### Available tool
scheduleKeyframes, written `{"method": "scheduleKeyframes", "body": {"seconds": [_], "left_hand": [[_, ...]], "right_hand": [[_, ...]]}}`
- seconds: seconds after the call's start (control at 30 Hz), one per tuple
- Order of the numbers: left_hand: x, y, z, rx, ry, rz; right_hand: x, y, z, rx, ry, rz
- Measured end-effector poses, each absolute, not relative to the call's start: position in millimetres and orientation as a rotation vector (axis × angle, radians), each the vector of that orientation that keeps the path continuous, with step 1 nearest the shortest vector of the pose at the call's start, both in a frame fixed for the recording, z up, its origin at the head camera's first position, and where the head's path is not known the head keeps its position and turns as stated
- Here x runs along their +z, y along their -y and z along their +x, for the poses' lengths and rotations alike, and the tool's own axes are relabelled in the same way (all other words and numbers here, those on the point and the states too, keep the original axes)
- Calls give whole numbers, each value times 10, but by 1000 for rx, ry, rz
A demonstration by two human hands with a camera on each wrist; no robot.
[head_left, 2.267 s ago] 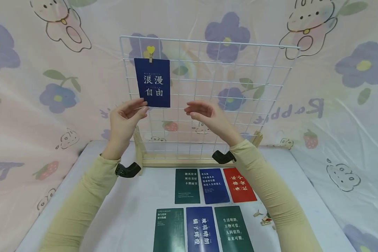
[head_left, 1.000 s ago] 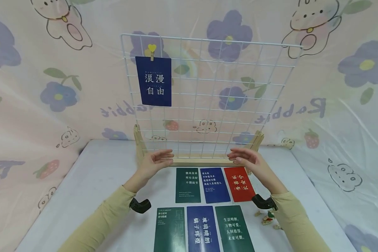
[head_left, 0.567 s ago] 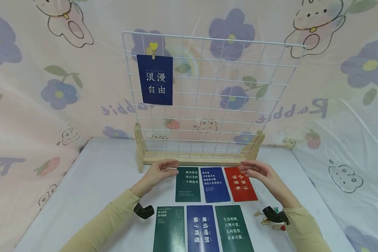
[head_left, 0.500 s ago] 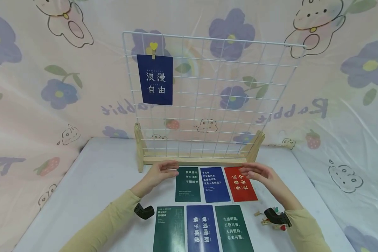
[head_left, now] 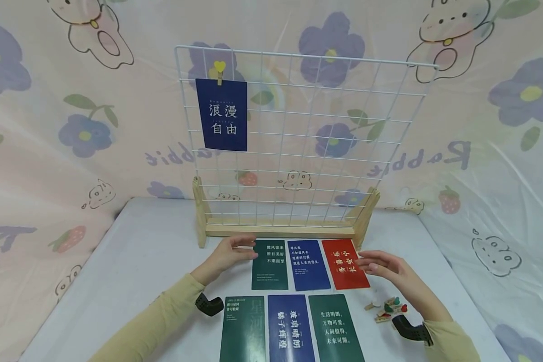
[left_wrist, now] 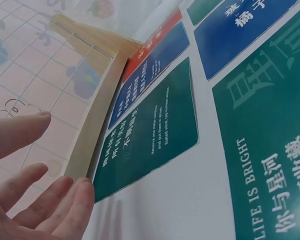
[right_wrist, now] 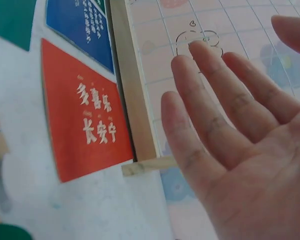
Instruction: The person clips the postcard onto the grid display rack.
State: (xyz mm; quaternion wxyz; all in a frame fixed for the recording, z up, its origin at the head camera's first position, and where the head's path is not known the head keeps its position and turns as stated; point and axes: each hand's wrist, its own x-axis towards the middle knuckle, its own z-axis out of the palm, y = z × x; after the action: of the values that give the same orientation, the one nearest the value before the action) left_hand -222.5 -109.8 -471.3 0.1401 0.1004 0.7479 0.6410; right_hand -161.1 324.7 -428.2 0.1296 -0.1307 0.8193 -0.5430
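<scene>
My left hand (head_left: 228, 257) is held with relaxed fingers beside the upper green card (head_left: 269, 274), holding nothing. Its fingertips overlap that card's left edge in the head view. My right hand (head_left: 393, 271), also bare of any object, has its fingertips at the right edge of the red card (right_wrist: 85, 120). Close by that hand lies a small pile of wooden clips (head_left: 389, 307) with coloured tops. On the white wire grid (head_left: 298, 125) hangs a dark blue card (head_left: 222, 118), pinned at its top by a clip with a yellow heart (head_left: 219, 70).
Between the hands lies a blue card (head_left: 309, 266). A front row has a green card (head_left: 243, 332), a purple-blue card (head_left: 291, 329) and another green card (head_left: 336, 329). The grid's wooden base (head_left: 280, 231) stands behind them on the white table (head_left: 158, 236).
Both hands have come down from the grid to the table, the left leaving the hanging card's corner. Most recently the right hand has shifted right and nearer, uncovering the red card and clips.
</scene>
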Motion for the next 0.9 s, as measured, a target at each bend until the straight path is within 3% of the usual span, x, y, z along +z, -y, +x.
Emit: {"method": "scheduleKeyframes", "body": {"seconds": [0.47,0.9], "left_hand": [[-4801,1088,-2223,1850,-2161,253],[-4870,988,-2347,1833,-2258,47]], "right_hand": [[-4468,-3423,-1429,-1562,-2350,-184],[-4527,-3575,-1329,-1542,-2391,-109]]}}
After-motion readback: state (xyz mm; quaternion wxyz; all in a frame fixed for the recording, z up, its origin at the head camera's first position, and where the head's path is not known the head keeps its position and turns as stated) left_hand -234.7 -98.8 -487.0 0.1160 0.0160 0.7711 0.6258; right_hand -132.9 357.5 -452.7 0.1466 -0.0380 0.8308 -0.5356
